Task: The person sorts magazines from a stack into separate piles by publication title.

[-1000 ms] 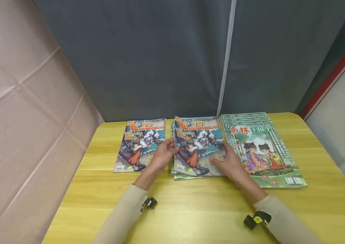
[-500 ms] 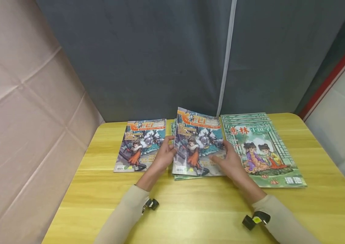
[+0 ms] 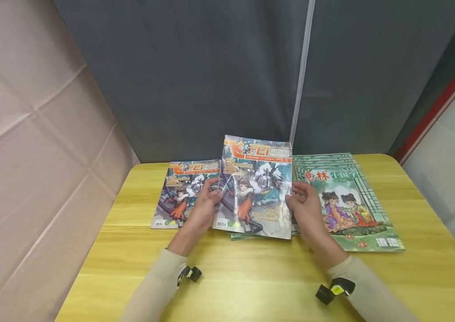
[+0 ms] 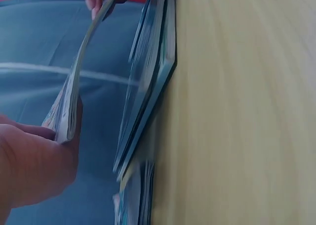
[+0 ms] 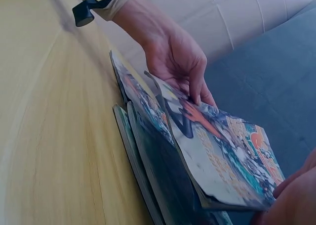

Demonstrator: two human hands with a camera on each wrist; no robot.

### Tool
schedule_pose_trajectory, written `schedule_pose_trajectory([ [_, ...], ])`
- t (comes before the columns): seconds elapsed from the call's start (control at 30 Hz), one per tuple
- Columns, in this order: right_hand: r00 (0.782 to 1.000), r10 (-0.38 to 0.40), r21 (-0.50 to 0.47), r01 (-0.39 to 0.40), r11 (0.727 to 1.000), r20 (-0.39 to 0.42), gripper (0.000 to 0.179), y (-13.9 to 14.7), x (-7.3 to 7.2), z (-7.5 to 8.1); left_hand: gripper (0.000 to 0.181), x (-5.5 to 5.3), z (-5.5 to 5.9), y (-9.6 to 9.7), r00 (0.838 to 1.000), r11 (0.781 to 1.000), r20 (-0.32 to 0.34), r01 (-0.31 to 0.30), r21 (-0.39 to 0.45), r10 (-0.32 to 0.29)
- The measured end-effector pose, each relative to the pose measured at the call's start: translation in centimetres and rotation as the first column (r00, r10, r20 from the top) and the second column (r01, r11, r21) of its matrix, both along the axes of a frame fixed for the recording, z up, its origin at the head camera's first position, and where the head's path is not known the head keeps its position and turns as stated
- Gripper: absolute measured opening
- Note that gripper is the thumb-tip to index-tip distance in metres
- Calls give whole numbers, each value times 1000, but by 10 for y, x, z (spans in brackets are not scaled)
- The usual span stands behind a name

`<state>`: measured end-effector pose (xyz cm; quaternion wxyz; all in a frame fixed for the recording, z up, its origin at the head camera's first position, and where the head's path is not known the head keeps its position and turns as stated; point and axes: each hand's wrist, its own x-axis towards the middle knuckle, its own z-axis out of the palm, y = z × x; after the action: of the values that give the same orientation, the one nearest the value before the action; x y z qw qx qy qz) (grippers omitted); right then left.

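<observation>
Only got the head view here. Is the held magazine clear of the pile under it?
Observer: Yes. The left wrist view shows a gap between the held magazine and the middle pile.
Operator: Flat or bent?
Observer: Bent. Seen edge-on in the left wrist view, it curves between the left hand and the right hand.
Operator: How many in that pile?
Observer: At least two; the right wrist view shows two separate edges stacked.

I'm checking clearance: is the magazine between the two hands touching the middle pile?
Apart. The left wrist view shows a gap between the held magazine and the middle pile, with the dark curtain visible through it.
</observation>
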<state>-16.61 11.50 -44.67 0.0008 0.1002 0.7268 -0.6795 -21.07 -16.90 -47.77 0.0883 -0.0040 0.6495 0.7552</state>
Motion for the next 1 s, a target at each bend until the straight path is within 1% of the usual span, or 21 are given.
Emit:
schedule_pose_trajectory([
  [0.1, 1000, 26, -24, -25, 999, 18, 58, -6, -5, -3, 55, 1, 0, -12, 1000, 1000, -4, -20, 7, 20],
  [0.17, 998, 63, -46, -61, 997, 30, 56, -11, -9, -5, 56, 2, 0, -22, 999, 999, 3, -38, -10, 38],
  [0.27, 992, 123, -64, -121, 991, 19, 54, -19, -12, -11, 57, 3, 2, -40, 998, 994, 7, -58, -93, 59],
  [0.37, 986, 168, -65, -168, 984, -7, 51, -33, -12, -18, 57, 5, 6, -59, 998, 980, 5, -54, -190, 56],
  [0.43, 983, 184, -52, -185, 981, -21, 51, -46, -13, -22, 57, 7, 9, -72, 999, 969, -5, -41, -245, 41],
  [0.5, 981, 189, -34, -190, 981, -33, 50, -61, -13, -26, 57, 9, 11, -84, 999, 963, -13, -32, -268, 30],
  [0.67, 978, 192, 38, -189, 981, -77, 49, -96, -17, -32, 55, 17, 11, -104, 997, 950, -31, -75, -304, 69],
  [0.73, 975, 202, 64, -197, 978, -89, 47, -108, -19, -34, 54, 19, 10, -108, 994, 938, -40, -105, -331, 98],
  [0.87, 969, 229, 93, -221, 971, -91, 46, -125, -24, -35, 56, 24, 10, -118, 989, 899, -61, -146, -412, 132],
  [0.9, 967, 238, 100, -229, 968, -90, 45, -129, -25, -35, 57, 25, 11, -122, 988, 894, -60, -154, -421, 142],
  [0.97, 961, 261, 108, -251, 962, -89, 45, -135, -27, -35, 57, 28, 12, -129, 987, 891, -55, -160, -425, 151],
  [1.0, 958, 271, 107, -261, 959, -89, 45, -138, -28, -35, 56, 30, 13, -132, 987, 894, -49, -159, -419, 153],
])
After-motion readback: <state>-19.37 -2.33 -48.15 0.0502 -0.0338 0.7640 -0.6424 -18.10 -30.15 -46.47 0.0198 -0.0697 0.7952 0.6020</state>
